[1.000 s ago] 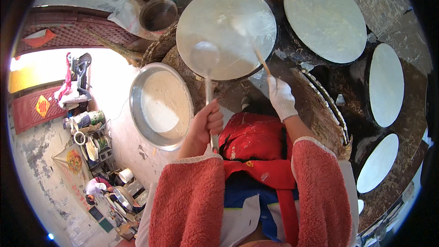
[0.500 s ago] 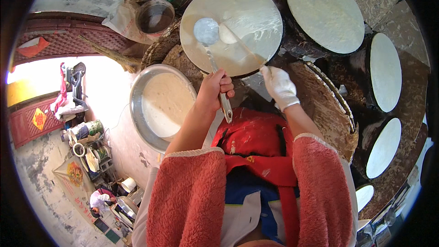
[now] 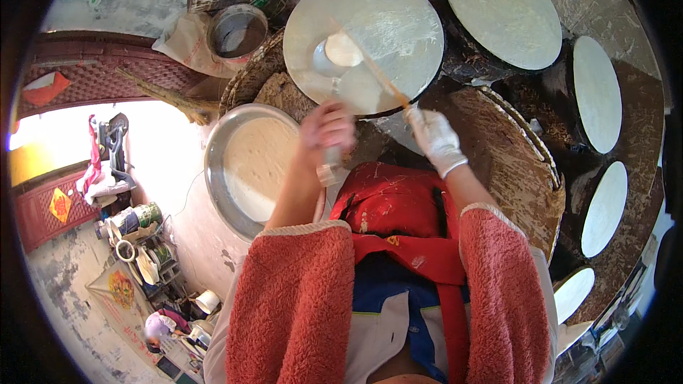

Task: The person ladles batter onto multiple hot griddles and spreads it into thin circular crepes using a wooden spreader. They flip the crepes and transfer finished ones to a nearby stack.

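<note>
My left hand point(image 3: 327, 129), bare and motion-blurred, is closed round the handle of a ladle point(image 3: 326, 65). The ladle's bowl is low over the left part of a round pale griddle point(image 3: 398, 21) ahead of me. In a white glove, my right hand point(image 3: 434, 136) grips a thin wooden stick point(image 3: 384, 80) that slants up and left across the griddle. A pale round patch point(image 3: 343, 50) overlaps the ladle bowl beside the stick; I cannot tell whether it is batter or part of the tool. Left of my left hand stands a wide metal basin point(image 3: 211, 163) of creamy batter.
More round griddles with whitish tops, such as one at upper right point(image 3: 501, 14) and another at right point(image 3: 597, 96), curve round my right side. A dark bucket point(image 3: 238, 32) stands beyond the basin. A batter-splashed round surface point(image 3: 505, 149) lies right of my right hand. Another person point(image 3: 163, 323) is at lower left.
The ladle bowl has come slightly nearer and to the right, and its handle end has swung left. The stick's far end reaches farther up and left. Both hands keep their grip.
</note>
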Demonstrator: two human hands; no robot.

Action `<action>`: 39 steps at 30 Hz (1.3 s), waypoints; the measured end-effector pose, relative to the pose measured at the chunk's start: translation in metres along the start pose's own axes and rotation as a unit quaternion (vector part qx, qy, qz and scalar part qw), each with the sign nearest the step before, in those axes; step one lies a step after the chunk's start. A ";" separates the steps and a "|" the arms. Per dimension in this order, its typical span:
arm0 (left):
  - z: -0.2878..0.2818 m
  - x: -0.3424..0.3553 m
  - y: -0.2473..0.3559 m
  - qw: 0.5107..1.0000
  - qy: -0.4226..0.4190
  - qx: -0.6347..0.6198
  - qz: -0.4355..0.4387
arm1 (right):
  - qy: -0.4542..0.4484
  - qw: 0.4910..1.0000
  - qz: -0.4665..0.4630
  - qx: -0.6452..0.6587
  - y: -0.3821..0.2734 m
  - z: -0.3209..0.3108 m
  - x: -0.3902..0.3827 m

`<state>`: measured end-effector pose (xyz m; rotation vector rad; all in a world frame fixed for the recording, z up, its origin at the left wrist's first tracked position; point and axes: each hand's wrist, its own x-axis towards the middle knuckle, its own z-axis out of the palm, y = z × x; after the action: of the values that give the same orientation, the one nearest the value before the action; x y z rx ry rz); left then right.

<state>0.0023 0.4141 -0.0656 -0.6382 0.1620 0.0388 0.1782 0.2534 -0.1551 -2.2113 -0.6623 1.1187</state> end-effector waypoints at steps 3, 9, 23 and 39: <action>0.006 -0.040 -0.012 0.979 0.051 0.178 0.083 | 0.123 0.992 -0.010 -0.002 -0.008 -0.043 0.007; 0.028 -0.051 -0.023 0.985 0.034 0.160 0.056 | 0.119 0.967 -0.180 -0.139 -0.003 0.025 -0.023; 0.040 -0.079 -0.121 0.875 0.162 0.449 -0.080 | 0.110 0.979 -0.167 -0.040 0.104 0.015 -0.135; -0.155 0.047 -0.348 0.783 0.324 0.316 -0.428 | 0.628 0.647 0.278 0.331 0.366 0.056 -0.477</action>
<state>0.0566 0.0416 0.0095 0.0282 0.5115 -1.0987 -0.0571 -0.3024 -0.1679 -1.8709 0.9359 -0.2108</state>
